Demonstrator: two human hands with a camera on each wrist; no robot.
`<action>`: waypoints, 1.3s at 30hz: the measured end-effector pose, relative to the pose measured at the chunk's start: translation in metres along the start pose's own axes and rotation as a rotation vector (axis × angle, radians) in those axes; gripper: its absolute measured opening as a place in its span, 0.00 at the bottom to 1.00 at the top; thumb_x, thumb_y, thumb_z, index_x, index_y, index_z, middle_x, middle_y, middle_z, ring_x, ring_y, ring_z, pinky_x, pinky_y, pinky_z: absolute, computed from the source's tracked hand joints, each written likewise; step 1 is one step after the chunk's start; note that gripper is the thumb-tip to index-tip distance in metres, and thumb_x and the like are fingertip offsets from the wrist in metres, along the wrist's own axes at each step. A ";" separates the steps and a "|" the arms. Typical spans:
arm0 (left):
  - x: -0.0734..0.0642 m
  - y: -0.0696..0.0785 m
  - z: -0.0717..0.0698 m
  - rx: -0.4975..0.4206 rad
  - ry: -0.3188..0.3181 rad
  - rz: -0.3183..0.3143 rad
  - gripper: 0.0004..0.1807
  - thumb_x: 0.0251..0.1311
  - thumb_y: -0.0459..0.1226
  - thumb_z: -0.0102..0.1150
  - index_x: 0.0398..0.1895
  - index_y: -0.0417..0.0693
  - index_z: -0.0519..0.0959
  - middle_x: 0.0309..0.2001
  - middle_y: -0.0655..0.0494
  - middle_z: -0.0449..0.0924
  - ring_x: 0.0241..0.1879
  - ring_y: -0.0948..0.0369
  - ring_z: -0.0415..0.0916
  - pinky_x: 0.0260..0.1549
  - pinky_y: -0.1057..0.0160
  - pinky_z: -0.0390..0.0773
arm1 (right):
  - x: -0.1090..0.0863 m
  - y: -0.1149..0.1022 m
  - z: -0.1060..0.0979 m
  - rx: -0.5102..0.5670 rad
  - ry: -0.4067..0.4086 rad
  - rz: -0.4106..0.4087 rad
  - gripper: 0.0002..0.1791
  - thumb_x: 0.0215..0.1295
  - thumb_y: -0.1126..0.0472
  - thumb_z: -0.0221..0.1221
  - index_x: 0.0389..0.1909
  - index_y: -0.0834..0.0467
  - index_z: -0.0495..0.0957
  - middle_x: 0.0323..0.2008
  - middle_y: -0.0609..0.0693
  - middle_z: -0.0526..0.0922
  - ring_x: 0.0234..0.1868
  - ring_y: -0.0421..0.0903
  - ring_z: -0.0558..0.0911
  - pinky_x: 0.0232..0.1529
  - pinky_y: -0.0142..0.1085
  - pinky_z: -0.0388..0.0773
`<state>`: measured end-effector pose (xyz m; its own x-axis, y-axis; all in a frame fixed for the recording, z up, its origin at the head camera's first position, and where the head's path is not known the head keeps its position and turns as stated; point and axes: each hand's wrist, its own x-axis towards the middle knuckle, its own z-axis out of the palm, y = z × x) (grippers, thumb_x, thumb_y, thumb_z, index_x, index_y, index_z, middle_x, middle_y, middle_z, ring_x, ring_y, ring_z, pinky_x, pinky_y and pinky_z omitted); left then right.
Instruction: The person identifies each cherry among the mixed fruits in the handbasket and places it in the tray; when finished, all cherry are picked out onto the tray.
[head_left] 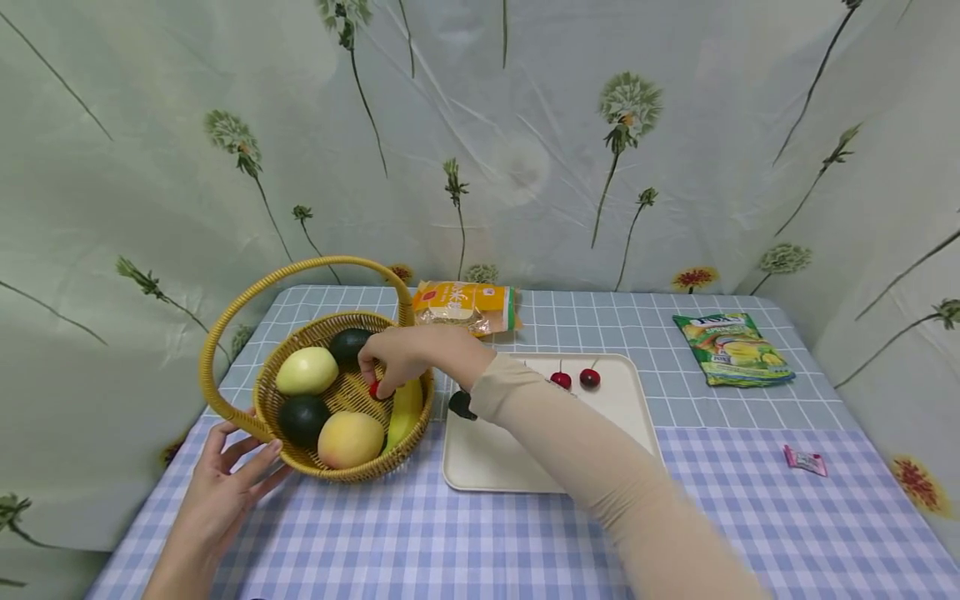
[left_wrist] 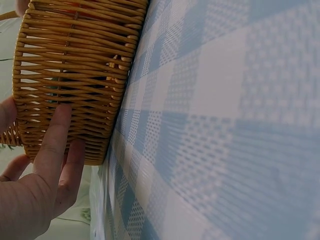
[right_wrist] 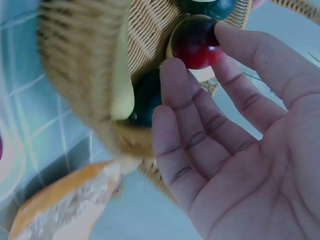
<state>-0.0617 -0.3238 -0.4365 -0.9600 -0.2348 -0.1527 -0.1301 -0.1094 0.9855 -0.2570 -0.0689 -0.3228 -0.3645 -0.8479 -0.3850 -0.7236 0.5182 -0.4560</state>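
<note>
Inside a wicker basket [head_left: 267, 375] with a tall handle, my right hand [head_left: 405, 354] pinches a dark red cherry [right_wrist: 196, 42] between thumb and fingers. The cherry is above the basket's bottom. Around it lie a pale green fruit [head_left: 307, 371], two dark green fruits [head_left: 303, 421] [head_left: 348, 345], a peach [head_left: 351, 439] and a banana [head_left: 405, 412]. My left hand [head_left: 225, 483] rests its spread fingers against the basket's near left side, by the foot of the handle. In the left wrist view, the fingertips [left_wrist: 61, 112] touch the woven wall.
Right of the basket, a cream tray [head_left: 495, 471] bears cherries [head_left: 590, 378] and a dark object [head_left: 461, 405], partly behind my right arm. An orange food bag [head_left: 468, 305] lies behind. Farther right are a green packet [head_left: 735, 350] and a small pink wrapped sweet [head_left: 806, 461].
</note>
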 end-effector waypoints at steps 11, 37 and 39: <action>0.001 -0.001 0.000 -0.001 0.013 -0.007 0.30 0.76 0.26 0.59 0.70 0.65 0.64 0.55 0.66 0.72 0.49 0.71 0.82 0.42 0.65 0.91 | -0.070 0.039 0.002 0.043 0.131 -0.020 0.10 0.75 0.54 0.68 0.48 0.51 0.79 0.36 0.46 0.79 0.36 0.42 0.75 0.38 0.31 0.75; 0.003 -0.002 0.001 0.005 0.024 -0.017 0.29 0.76 0.27 0.60 0.68 0.66 0.65 0.56 0.68 0.71 0.48 0.72 0.82 0.41 0.66 0.91 | -0.230 0.164 0.078 0.291 0.397 0.301 0.10 0.71 0.57 0.69 0.48 0.56 0.82 0.36 0.48 0.83 0.39 0.45 0.80 0.41 0.36 0.81; 0.004 -0.002 0.000 0.005 0.027 -0.020 0.29 0.76 0.27 0.60 0.68 0.66 0.65 0.56 0.68 0.71 0.48 0.72 0.82 0.41 0.66 0.91 | -0.236 0.169 0.082 0.302 0.411 0.321 0.11 0.71 0.57 0.70 0.48 0.57 0.82 0.36 0.48 0.83 0.38 0.45 0.79 0.39 0.35 0.81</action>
<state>-0.0654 -0.3243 -0.4393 -0.9502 -0.2587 -0.1740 -0.1503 -0.1090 0.9826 -0.2449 0.2277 -0.3746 -0.7774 -0.5865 -0.2271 -0.3631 0.7134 -0.5994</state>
